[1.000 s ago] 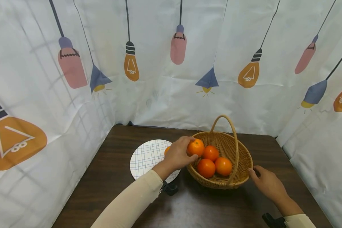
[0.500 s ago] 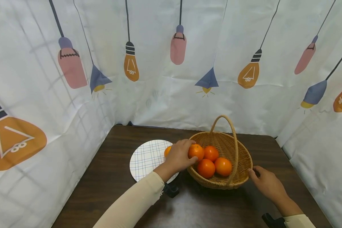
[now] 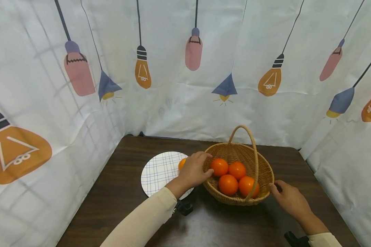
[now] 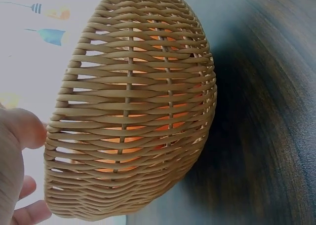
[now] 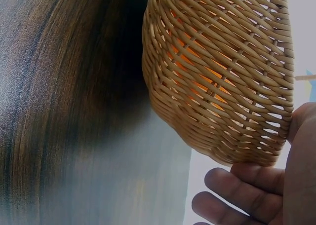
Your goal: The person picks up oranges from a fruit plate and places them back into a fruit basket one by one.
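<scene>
In the head view, several round orange fruits, which look like oranges, lie in a wicker basket with a tall handle. My left hand is at the basket's left rim, fingers and thumb spread apart, nothing between them. Just right of it, inside the basket, lies one orange. My right hand pinches the right rim between thumb and fingers; the right wrist view shows several fingers beneath the weave. Behind the left hand, another orange on the plate is mostly hidden.
A white plate with blue grid lines sits left of the basket, partly covered by the left hand and forearm. The dark wooden table meets a white curtain printed with lamps at the back and sides.
My left hand has lowered an orange into the basket and let go. The oranges inside have shifted right and toward the front. The right hand keeps its place on the rim.
</scene>
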Demonstrator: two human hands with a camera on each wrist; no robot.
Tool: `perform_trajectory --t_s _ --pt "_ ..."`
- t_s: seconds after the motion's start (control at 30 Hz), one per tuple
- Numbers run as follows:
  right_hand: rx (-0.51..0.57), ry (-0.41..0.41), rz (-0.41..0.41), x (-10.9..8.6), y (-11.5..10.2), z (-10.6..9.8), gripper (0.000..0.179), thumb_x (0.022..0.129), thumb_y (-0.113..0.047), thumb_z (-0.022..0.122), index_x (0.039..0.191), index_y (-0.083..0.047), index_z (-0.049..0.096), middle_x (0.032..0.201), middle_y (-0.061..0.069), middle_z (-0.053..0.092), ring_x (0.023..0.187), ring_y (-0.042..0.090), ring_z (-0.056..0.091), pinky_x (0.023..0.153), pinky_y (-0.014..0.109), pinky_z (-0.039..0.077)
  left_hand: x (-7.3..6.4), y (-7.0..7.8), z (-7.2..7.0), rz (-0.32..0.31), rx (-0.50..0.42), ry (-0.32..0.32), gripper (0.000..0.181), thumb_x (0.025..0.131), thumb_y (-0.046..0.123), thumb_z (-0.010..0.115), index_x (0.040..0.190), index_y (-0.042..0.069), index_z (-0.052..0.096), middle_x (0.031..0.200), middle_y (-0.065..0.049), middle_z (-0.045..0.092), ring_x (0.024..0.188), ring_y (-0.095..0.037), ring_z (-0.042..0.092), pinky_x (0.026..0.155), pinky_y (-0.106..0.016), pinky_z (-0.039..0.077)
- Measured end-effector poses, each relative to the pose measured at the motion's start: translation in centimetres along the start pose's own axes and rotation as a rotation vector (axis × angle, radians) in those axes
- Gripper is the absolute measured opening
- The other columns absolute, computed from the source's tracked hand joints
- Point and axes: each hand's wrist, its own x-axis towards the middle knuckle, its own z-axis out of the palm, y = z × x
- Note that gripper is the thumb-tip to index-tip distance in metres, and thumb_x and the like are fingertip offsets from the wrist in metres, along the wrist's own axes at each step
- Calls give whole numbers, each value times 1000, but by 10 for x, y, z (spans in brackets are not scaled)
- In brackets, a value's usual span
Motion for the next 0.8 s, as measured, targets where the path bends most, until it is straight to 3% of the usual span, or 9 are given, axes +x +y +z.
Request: perform_trajectory --t_s 0.17,0.5,0.8 --pt "8 5 -2 -1 1 1 71 107 -54 42 137 10 54 110 19 71 87 27 69 67 49 56 -5 -2 -2 27 -29 31 46 94 32 74 135 13 62 138 -5 59 129 -26 54 109 -48 41" --pt "6 3 2 -1 1 1 75 106 -57 41 137 10 54 111 20 71 87 28 69 67 49 56 -17 -16 -7 22 -64 54 51 98 39 69 138 10 58 143 -7 55 129 -27 54 107 -49 44" --pt "1 15 -5 0 3 2 73 107 -55 42 136 11 54 109 20 71 86 28 70 66 49 56 -25 -36 -11 -63 -92 83 52 95 39 72 137 11 60 140 -6 56 129 -28 54 107 -48 45"
